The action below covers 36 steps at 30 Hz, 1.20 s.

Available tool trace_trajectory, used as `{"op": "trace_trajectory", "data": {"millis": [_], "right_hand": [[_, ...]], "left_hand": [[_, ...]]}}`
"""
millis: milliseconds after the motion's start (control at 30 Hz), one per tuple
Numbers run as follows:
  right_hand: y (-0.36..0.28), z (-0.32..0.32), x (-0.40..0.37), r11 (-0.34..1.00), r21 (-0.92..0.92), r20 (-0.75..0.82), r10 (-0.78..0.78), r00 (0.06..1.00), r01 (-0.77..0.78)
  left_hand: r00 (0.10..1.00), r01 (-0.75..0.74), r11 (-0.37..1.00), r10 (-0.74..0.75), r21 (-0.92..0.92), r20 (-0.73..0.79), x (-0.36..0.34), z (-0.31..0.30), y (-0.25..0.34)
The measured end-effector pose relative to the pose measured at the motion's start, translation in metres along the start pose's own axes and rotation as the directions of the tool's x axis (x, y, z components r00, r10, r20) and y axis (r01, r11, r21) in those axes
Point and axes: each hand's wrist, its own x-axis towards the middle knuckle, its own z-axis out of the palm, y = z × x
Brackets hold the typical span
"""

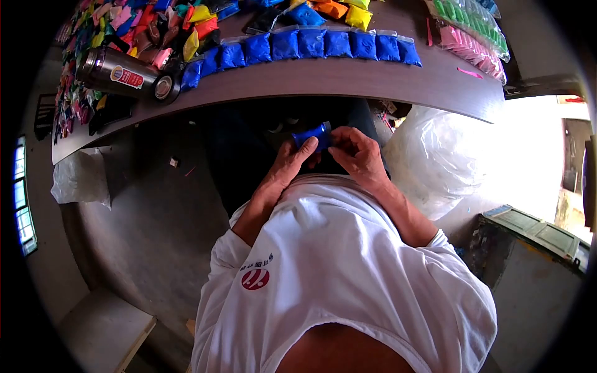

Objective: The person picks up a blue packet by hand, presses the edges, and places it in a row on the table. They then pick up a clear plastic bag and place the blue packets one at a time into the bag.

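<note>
Above my lap, just below the table edge, my left hand [291, 160] grips a small blue packet [313, 135], thumb laid across its face. My right hand [360, 155] is closed, with finger and thumb pinched at the packet's right end. Exactly what those fingertips hold of it is hard to see. Past the hands, a row of similar blue packets [311, 43] lies side by side along the table [348, 84], their clear ends pointing away from me.
A steel flask [118, 73] lies on the table's left, beside a heap of multicoloured packets [143, 31]. Bags of green pieces [463, 18] and pink pieces [469, 50] sit at the right. A large clear plastic bag [429, 161] stands on the floor, right of my legs.
</note>
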Motion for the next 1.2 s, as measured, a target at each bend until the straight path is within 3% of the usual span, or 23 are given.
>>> {"op": "trace_trajectory", "data": {"millis": [233,433,733,800,900,1133,1200], "right_hand": [[0.009,0.002,0.001,0.999,0.045,-0.031,-0.003,1.000,0.004],[0.008,0.002,-0.001,0.996,-0.076,-0.037,-0.057,0.998,0.054],[0.008,0.000,0.002,0.999,0.016,0.040,0.036,0.999,-0.037],[0.007,-0.002,0.003,0.988,-0.150,0.056,-0.034,0.998,0.042],[0.002,-0.003,0.003,0.978,-0.204,0.063,-0.024,0.998,0.036],[0.011,-0.001,0.006,0.969,-0.244,0.051,-0.038,0.998,0.049],[0.010,-0.001,0.007,0.975,-0.220,0.067,0.024,0.997,-0.009]], "left_hand": [[0.998,0.014,0.998,-0.017,0.054,0.052,0.002,-0.003,-0.003],[0.998,-0.004,0.999,0.001,0.052,0.057,0.005,-0.004,-0.008],[0.999,0.020,0.997,-0.022,0.071,0.040,0.002,-0.004,-0.005],[0.999,0.014,0.997,-0.017,0.069,0.045,0.004,-0.005,-0.009],[0.999,0.002,0.998,-0.006,0.070,0.045,0.005,-0.006,-0.011],[1.000,0.027,1.000,-0.027,0.017,-0.002,0.003,-0.004,-0.008],[0.999,0.034,0.999,-0.034,0.017,-0.012,0.002,-0.003,-0.006]]}}
